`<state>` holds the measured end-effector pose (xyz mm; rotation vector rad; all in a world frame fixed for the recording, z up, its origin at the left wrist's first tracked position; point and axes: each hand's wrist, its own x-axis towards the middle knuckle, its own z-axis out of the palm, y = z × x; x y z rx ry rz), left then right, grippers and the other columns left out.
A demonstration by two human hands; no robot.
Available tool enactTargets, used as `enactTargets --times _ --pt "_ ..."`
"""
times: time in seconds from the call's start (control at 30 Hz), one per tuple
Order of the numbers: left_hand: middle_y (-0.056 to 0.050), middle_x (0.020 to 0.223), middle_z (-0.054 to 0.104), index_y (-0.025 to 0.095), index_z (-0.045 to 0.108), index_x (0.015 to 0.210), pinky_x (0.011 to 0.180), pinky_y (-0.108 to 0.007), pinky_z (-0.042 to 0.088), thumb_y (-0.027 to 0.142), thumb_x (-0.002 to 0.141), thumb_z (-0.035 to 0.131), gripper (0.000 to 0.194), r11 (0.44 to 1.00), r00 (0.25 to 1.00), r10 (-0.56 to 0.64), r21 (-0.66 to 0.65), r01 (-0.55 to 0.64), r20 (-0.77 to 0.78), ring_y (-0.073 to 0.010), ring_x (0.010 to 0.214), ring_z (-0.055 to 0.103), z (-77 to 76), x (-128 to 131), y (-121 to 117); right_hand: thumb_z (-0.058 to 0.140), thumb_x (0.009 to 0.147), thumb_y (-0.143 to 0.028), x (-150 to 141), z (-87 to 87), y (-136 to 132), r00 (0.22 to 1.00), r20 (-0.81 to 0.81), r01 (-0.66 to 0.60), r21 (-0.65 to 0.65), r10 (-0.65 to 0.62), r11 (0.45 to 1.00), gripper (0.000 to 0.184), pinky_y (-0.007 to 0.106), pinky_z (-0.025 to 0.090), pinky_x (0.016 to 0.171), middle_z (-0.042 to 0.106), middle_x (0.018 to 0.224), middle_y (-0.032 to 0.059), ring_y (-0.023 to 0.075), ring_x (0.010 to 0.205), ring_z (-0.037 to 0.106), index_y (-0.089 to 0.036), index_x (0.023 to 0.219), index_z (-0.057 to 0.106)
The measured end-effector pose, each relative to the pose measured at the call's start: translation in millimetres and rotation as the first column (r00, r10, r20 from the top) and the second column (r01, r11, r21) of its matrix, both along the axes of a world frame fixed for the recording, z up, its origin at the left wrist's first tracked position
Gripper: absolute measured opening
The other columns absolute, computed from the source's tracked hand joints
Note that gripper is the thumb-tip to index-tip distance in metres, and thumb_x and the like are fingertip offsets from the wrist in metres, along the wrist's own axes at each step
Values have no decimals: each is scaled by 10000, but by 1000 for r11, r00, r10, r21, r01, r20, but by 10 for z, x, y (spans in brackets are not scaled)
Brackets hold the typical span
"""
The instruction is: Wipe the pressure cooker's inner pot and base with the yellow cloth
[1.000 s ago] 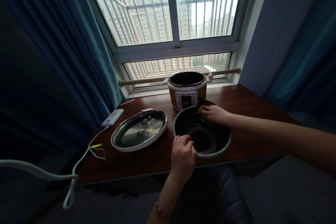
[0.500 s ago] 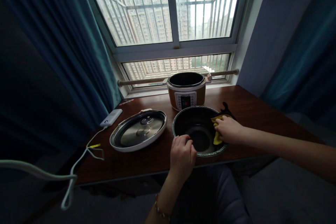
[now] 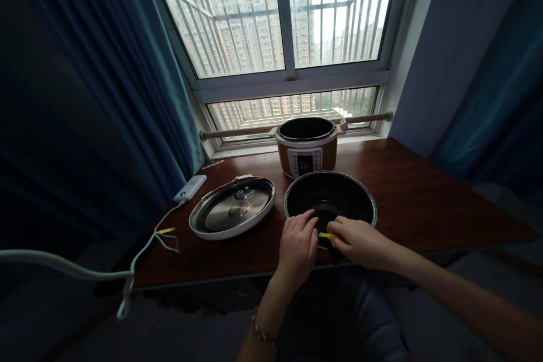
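Note:
A dark inner pot [image 3: 356, 195] with a pale rim stands near the table's front edge. My left hand [image 3: 298, 246] holds its near-left rim, fingers bent over the edge and slightly apart. At the near rim, close beside it, my right hand [image 3: 360, 242] is closed on a yellow cloth [image 3: 326, 235]; only small bits of the cloth show past the fingers. Behind the pot is the brown-and-white electric cooker body [image 3: 305, 153], uncovered, with a control panel on its front. To the left lies a round white-edged lid [image 3: 223, 233], its metal inner side up.
On the left of the wooden table [image 3: 407, 181] lies a white power bank [image 3: 190, 188] with a white cable [image 3: 146, 249] running off the front edge. A barred window is behind, and a blue curtain [image 3: 139, 68] hangs at the left.
My right hand has moved with the cloth from the pot's right rim to its near rim, beside my left hand. My left fingers have straightened a little. The view has shifted slightly.

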<state>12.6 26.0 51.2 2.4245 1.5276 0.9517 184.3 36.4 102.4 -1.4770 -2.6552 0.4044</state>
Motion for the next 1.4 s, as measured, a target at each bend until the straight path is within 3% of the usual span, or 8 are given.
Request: enactTargets --times 0.13,0.27,0.47,0.67,0.73,0.83,0.97,1.4 --pt "-68 1369 422 208 457 1238 1067 -428 279 228 909 346 347 990 960 -84 -88 111 267 -187 1270 366 85 -160 -75 335 898 -263 -93 -34 -146 985 -166 -30 86 44 996 248 254 403 721 563 907 74 151 795 549 -165 845 556" --pt "-59 1368 417 220 472 1210 1069 -400 291 242 906 374 320 999 890 39 -28 -29 455 -186 1280 354 247 -285 -271 357 894 -259 -269 -38 -232 964 -259 -19 161 61 987 224 307 424 794 542 988 103 183 871 519 -161 866 557" --pt "-52 1279 504 227 468 1217 1038 -367 339 217 895 400 329 1000 944 -20 28 11 329 -178 1219 426 381 -134 -420 446 805 -151 -566 -140 -127 820 -549 -124 108 163 986 278 349 404 921 527 1122 144 209 1018 502 -112 1059 550" --pt "-102 1363 405 170 302 1346 1051 -404 303 248 902 382 458 1000 988 -13 25 9 154 -198 1258 355 151 70 -295 404 805 -143 -238 -83 -19 588 -801 -318 -102 112 943 262 333 402 950 620 1040 68 173 1004 554 -152 935 632" --pt "-95 1294 475 176 371 1305 1033 -424 311 251 890 407 423 999 998 9 39 -12 65 -214 1210 394 88 85 -258 373 836 -171 -55 -83 -37 629 -775 -252 -134 57 958 291 332 404 956 628 1063 67 171 1022 562 -160 953 639" --pt "-70 1077 591 197 557 1086 973 -429 350 265 877 431 253 998 999 15 66 -12 -42 -222 1063 477 58 87 -229 372 840 -193 177 -214 -41 749 -656 103 -20 -91 994 316 394 344 1020 570 1191 99 212 1168 471 -159 1033 619" --pt "-56 887 601 193 593 875 888 -400 381 290 873 430 190 993 995 -37 109 47 -87 -207 910 500 51 47 -179 411 804 -216 391 -554 67 739 -561 544 173 -372 821 455 482 235 1072 337 1390 175 295 1345 163 -75 1232 475" --pt "-38 829 587 182 567 780 811 -309 390 262 916 296 314 987 927 -159 -60 147 -340 -164 842 501 349 -480 568 337 731 -129 452 -847 178 559 -750 536 2 -353 844 517 402 243 1086 226 1423 121 224 1328 233 -120 1241 422"
